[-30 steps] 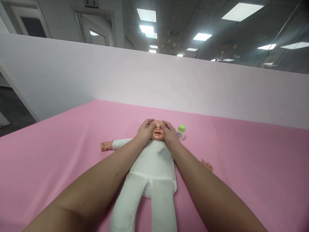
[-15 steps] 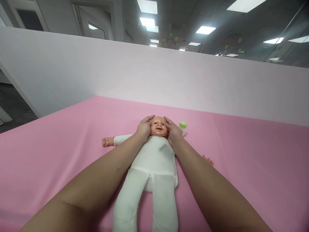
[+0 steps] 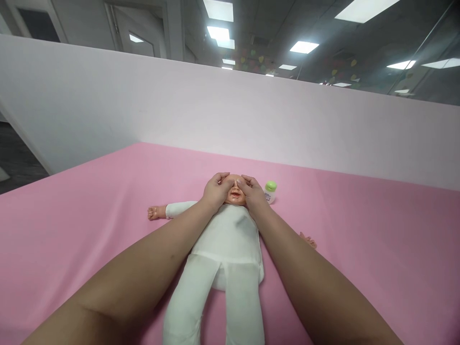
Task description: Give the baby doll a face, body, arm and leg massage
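A baby doll (image 3: pixel 230 235) with a white cloth body lies on its back on a pink sheet (image 3: pixel 359 230), its head away from me. My left hand (image 3: pixel 216 190) cups the left side of the doll's head, and my right hand (image 3: pixel 253 192) cups the right side. Both thumbs rest over the doll's eyes, near the nose; its mouth shows between my hands. The other fingers wrap round the sides and top of the head. A small bottle (image 3: pixel 270 191) with a green cap stands just right of my right hand.
The doll's left-side arm (image 3: pixel 157 212) stretches out on the sheet; its other hand (image 3: pixel 308 240) shows beyond my right forearm. A white wall panel (image 3: pixel 230 110) borders the sheet at the back and left. Behind it are doors and glass with ceiling lights.
Both thumbs have moved inward from the sides of the doll's face and now cover its eyes. The view has shifted slightly.
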`<state>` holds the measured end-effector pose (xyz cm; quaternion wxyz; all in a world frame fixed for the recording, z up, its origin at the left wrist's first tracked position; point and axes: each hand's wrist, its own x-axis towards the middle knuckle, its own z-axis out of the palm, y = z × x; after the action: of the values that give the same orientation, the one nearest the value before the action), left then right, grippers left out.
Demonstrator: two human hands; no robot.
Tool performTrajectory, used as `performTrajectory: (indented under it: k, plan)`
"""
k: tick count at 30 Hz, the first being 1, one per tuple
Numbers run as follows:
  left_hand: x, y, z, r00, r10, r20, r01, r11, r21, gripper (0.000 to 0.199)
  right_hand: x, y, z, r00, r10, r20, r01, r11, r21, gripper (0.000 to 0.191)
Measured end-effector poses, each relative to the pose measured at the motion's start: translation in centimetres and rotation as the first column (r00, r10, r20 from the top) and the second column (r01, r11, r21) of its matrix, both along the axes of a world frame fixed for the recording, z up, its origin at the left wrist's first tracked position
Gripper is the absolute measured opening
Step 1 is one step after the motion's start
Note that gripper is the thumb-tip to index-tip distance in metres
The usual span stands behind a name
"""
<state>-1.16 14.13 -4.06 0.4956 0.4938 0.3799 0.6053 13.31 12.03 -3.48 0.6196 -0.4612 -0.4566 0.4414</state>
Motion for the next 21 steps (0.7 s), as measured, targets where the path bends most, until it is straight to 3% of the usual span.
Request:
performTrajectory:
  k: [6,12,16,21]
  plan:
    - [0.0,0.9,-0.6,1.000,-0.009,0.002,0.009,1.000,0.005,0.037,0.4,0.9,-0.8,0.985,0.027,-0.173,-0.031,0.999,-0.021,0.046]
    - [0.0,1.2,-1.1,0.996,-0.042,0.078,0.044,0.999,-0.022,0.036,1.0,1.2,-1.3,0.952,0.073,-0.297,-0.089,0.995,-0.043,0.046]
    - [0.1,1.0,-0.9,0.990,-0.054,0.131,0.058,0.998,-0.031,0.037,1.1,1.2,-1.4,0.945,0.089,-0.314,-0.107,0.994,-0.040,0.053]
    - [0.1,0.7,-0.5,0.994,-0.058,0.088,0.059,0.998,-0.010,0.042,0.9,0.9,-1.3,0.957,0.090,-0.276,-0.093,0.996,0.003,0.056]
